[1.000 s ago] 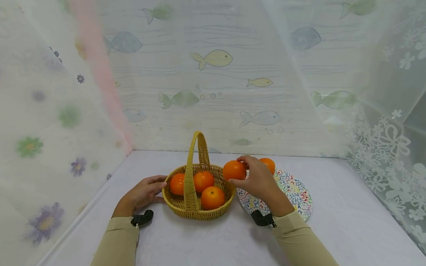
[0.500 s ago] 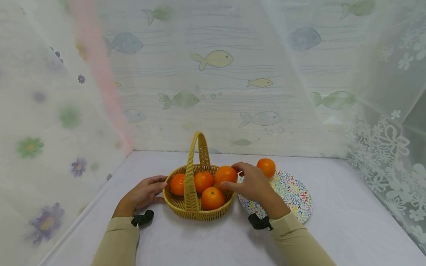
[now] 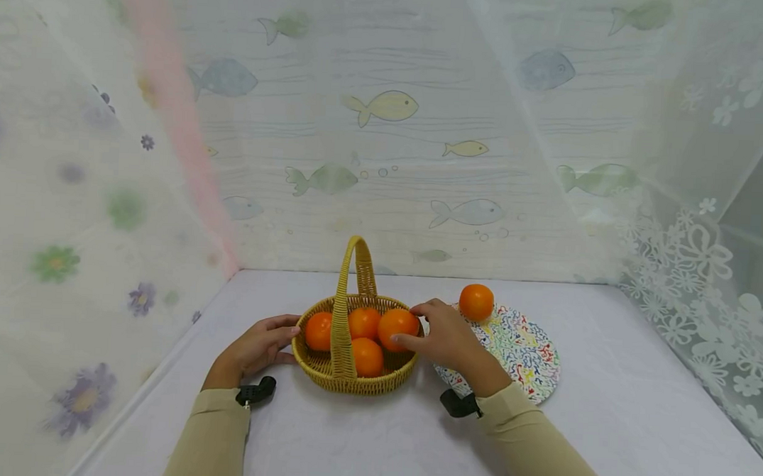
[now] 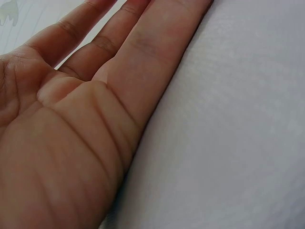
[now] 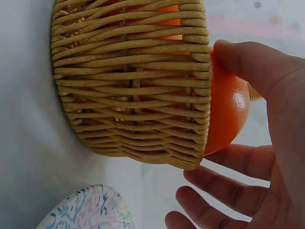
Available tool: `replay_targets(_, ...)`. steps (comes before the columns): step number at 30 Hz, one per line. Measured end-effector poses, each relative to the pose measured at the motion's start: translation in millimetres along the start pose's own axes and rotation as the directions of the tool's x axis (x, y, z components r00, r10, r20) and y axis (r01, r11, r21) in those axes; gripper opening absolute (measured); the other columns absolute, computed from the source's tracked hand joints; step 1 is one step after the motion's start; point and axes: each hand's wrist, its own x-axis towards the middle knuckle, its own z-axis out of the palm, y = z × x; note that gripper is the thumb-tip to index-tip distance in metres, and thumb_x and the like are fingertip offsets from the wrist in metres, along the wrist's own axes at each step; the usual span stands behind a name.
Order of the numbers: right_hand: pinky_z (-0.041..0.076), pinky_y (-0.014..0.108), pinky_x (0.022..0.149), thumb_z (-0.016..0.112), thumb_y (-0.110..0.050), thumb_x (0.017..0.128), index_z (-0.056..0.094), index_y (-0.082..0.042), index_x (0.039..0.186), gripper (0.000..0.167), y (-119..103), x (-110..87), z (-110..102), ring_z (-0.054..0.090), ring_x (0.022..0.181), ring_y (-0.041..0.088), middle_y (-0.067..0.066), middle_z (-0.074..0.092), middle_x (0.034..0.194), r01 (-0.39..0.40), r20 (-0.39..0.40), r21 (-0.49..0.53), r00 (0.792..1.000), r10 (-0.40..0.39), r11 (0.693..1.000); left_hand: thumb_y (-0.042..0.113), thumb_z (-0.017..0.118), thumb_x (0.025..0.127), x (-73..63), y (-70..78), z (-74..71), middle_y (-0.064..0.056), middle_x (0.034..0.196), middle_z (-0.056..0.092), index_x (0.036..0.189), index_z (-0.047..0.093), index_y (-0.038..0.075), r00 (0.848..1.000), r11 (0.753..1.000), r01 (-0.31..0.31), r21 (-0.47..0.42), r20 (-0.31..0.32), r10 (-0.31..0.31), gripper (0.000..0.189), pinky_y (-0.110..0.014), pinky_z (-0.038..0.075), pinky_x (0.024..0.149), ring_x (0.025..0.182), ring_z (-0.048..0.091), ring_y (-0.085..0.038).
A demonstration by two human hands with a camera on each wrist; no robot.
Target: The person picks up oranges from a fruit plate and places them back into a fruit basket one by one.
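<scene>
A yellow wicker basket [image 3: 356, 384] with a tall arched handle stands on the table holding several oranges. At its right end, my right hand [image 3: 450, 340] holds an orange [image 3: 395, 327] between thumb and fingers, low inside the rim. In the right wrist view this orange [image 5: 231, 109] bulges above the woven wall, thumb on one side and index finger on the other. My left hand [image 3: 258, 348] rests against the basket's left side, its fingertips partly hidden. The left wrist view shows its palm [image 4: 71, 133] with straight fingers. Other oranges [image 3: 368, 358] lie beside the held one.
A round plate [image 3: 530, 351] with a multicoloured squiggle pattern lies right of the basket, partly behind my right forearm. One more orange [image 3: 477, 302] sits at its far left edge. A white cloth covers the table [image 3: 360, 443]; a fish-printed curtain [image 3: 398, 160] hangs behind.
My right hand has moved left and down with the orange, from above the basket's right rim into it. The front orange in the basket has shifted left. My left hand stays put.
</scene>
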Motion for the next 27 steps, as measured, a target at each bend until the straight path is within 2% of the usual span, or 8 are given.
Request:
replay_targets(8,0.056,0.043,0.095,0.075,-0.068,0.084,0.068,-0.013,0.134,0.075,2.0,-1.0,2.2,0.062,0.108,0.026,0.004,0.065,0.127,0.018,0.004,-0.001,1.000,-0.018,1.000,0.031,0.068,0.102,-1.2,1.0,2.4,-0.015,0.157,0.046,0.155,0.042,0.006,1.000,1.000,0.008,0.002,-0.014,-0.008,0.064,-0.050,0.059,0.098,0.127,0.062,-0.024)
replay_targets(18,0.051,0.049,0.110,0.075,-0.060,0.087,0.070,-0.018,0.131,0.062,1.1,0.6,1.1,0.059,0.125,0.027,0.004,0.063,0.135,-0.009,0.037,-0.037,0.999,0.010,0.999,0.032,0.068,0.101,-1.7,1.3,2.3,-0.015,0.157,0.046,0.156,0.042,0.007,1.000,1.000,0.013,0.004,-0.011,-0.013,0.066,-0.049,0.059,0.098,0.125,0.063,-0.024)
replay_targets(27,0.050,0.049,0.111,0.076,-0.060,0.087,0.070,-0.018,0.129,0.060,-1.5,-1.1,-2.2,0.058,0.126,0.028,0.004,0.062,0.135,-0.020,0.042,-0.010,0.999,0.020,1.000,0.031,0.070,0.100,-0.7,1.0,1.8,-0.015,0.156,0.047,0.156,0.041,0.007,0.999,1.000,0.024,-0.003,-0.030,-0.024,0.068,-0.049,0.059,0.097,0.126,0.062,-0.022)
